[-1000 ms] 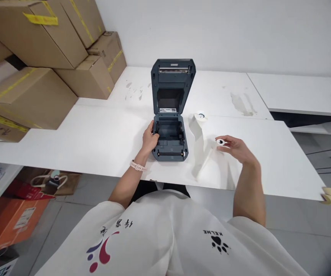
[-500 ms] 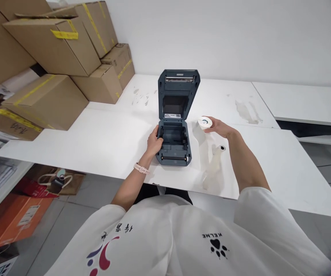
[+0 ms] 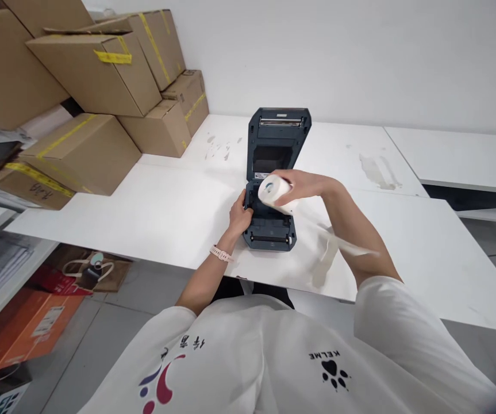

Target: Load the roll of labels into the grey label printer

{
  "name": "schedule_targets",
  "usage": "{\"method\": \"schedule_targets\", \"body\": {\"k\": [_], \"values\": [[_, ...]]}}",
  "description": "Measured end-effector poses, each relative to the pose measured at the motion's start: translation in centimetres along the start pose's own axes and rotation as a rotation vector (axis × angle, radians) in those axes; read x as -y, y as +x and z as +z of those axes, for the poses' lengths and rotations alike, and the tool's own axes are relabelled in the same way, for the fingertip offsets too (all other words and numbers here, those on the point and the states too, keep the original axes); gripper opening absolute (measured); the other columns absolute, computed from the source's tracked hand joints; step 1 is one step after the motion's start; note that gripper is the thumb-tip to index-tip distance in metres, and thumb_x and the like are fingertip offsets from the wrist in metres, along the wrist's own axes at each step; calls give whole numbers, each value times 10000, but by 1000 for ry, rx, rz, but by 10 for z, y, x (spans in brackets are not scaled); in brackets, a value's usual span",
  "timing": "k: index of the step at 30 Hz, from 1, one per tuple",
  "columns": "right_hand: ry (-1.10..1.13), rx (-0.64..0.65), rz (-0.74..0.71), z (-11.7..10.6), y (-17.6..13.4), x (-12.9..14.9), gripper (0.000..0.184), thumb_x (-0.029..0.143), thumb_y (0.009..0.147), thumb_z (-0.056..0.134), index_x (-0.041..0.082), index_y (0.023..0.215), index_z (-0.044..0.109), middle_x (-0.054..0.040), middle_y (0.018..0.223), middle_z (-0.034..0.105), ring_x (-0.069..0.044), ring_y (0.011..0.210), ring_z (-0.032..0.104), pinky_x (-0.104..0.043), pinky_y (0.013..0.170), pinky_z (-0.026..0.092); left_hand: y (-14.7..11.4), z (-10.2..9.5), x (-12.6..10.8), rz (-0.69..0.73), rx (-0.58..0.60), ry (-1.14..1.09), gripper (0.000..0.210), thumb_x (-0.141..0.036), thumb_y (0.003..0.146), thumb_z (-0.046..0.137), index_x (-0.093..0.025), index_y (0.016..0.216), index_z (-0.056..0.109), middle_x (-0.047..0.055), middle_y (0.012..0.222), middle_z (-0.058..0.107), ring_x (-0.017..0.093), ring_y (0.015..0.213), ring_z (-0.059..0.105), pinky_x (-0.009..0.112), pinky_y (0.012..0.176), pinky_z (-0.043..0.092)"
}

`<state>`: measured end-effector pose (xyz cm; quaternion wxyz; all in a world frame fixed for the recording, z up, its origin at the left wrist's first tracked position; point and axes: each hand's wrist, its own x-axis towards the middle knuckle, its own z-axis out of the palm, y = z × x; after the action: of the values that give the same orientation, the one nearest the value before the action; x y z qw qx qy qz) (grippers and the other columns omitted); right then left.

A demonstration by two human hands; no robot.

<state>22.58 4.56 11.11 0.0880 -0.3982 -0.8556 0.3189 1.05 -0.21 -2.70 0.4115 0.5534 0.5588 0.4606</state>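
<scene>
A dark blue-grey label printer (image 3: 271,244) stands on the white table with its lid (image 3: 273,135) raised. My left hand (image 3: 239,217) grips the printer's left wall, thumb over the rim and fingers along the outside. In my right hand (image 3: 297,185) is a white label roll (image 3: 273,188), held tilted over the printer's open bay, its round end facing left. The roll covers part of the bay, so I cannot tell whether it touches the inside. A loose strip of pale backing paper (image 3: 326,261) lies right of the printer, partly behind my right forearm.
Cardboard boxes (image 3: 96,75) with yellow tape are stacked at the left and back left, against the white wall (image 3: 338,57). Grey smudges mark the white table (image 3: 179,213). Below left, an orange box (image 3: 27,328) and a bag (image 3: 92,276) sit near the floor.
My right hand has carried the label roll left from beside the printer to above its bay. My left hand keeps its hold. The view has shifted slightly, and the small dark-cored roll is no longer visible.
</scene>
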Motion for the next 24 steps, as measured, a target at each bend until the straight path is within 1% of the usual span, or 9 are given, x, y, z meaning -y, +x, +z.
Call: {"method": "schedule_targets", "body": {"k": [2, 4, 6, 8, 11, 14, 16, 20, 24], "values": [[-227, 130, 67, 8, 21, 21, 552, 487, 671, 795, 241, 1138, 634, -81, 1186, 703, -337, 1065, 664, -443, 876, 540, 0, 0, -2, -17, 8, 29, 877, -93, 673, 554, -227, 1533, 437, 34, 1534, 543, 317, 1443, 473, 479, 1227, 359], [-411, 178, 121, 22, 37, 30, 547, 475, 683, 786, 218, 1140, 627, -115, 1207, 693, -371, 1085, 657, -463, 871, 530, -1, -1, -4, -39, 10, 50, 886, -91, 678, 550, -214, 1545, 417, 46, 1543, 532, 318, 1442, 475, 481, 1222, 363], [-502, 208, 153, 38, 48, 28, 591, 453, 689, 785, 198, 1193, 614, -142, 1236, 679, -395, 1126, 645, -473, 888, 522, -2, -2, -5, -51, 11, 55, 888, -92, 688, 547, -212, 1555, 399, 50, 1553, 519, 316, 1437, 480, 476, 1214, 372], [-508, 219, 172, 50, 51, 19, 644, 441, 710, 777, 176, 1268, 595, -163, 1262, 664, -403, 1162, 633, -474, 909, 520, -3, -2, -7, -52, 15, 50, 886, -91, 697, 547, -220, 1560, 389, 44, 1554, 518, 310, 1433, 484, 469, 1211, 377], [-454, 107, 136, 61, 36, 8, 664, 413, 797, 722, 160, 1385, 547, -176, 1328, 628, -393, 1241, 595, -488, 985, 502, -4, -2, -9, -61, 18, 46, 875, -92, 710, 549, -216, 1561, 387, 47, 1559, 512, 307, 1431, 486, 455, 1211, 376], [-397, -140, 33, 71, -2, 12, 555, 376, 917, 605, 165, 1425, 537, -166, 1386, 605, -367, 1288, 564, -509, 1033, 494, -7, -2, -11, -73, 29, 32, 853, -101, 738, 531, -205, 1568, 369, 57, 1577, 488, 299, 1427, 490, 442, 1203, 384], [-337, -255, -34, 86, -31, 20, 477, 376, 987, 507, 177, 1418, 557, -148, 1404, 610, -341, 1299, 564, -512, 1047, 504, -9, -2, -11, -58, 35, 6, 840, -106, 754, 516, -221, 1571, 360, 45, 1582, 483, 285, 1418, 501, 433, 1196, 390], [-311, -301, -96, 133, -71, 32, 479, 415, 1036, 432, 195, 1442, 557, -110, 1518, 545, -318, 1440, 463, -524, 1161, 439, -11, -1, -10, -30, 31, -80, 817, -109, 760, 508, -250, 1555, 385, 23, 1588, 476, 272, 1435, 480, 433, 1210, 378], [-385, -380, -35, 169, -78, 33, 501, 421, 1039, 433, 214, 1488, 516, -82, 1580, 472, -312, 1493, 402, -544, 1201, 390, -11, 1, -11, -53, 25, -178, 815, -89, 743, 506, -195, 1543, 391, 59, 1624, 417, 255, 1494, 399, 392, 1242, 334]]}}
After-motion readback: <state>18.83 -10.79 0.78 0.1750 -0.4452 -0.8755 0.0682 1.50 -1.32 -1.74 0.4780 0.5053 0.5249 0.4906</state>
